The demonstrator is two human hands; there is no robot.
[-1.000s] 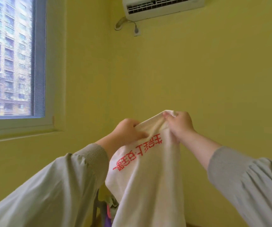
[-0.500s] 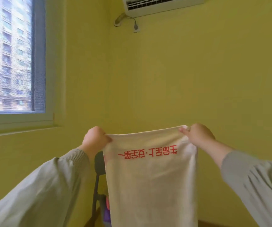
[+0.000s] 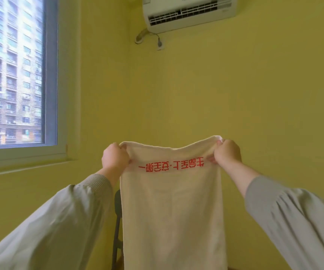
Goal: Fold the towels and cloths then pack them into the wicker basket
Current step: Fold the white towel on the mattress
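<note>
A cream towel point(image 3: 172, 211) with a line of red characters near its top edge hangs full length in front of me, spread flat. My left hand point(image 3: 114, 157) grips its top left corner. At the top right corner my right hand point(image 3: 227, 152) pinches the cloth. Both arms are raised at chest height toward the yellow wall. The towel's lower end runs out of the bottom of the view. No wicker basket is in view.
A dark chair back point(image 3: 117, 215) stands just behind the towel's left edge. A window point(image 3: 13, 71) fills the left wall, and an air conditioner point(image 3: 188, 12) hangs high on the far wall.
My hands have moved apart from a bunched hold, stretching the towel's top edge wide and level. The view has tilted up a little since half a second ago.
</note>
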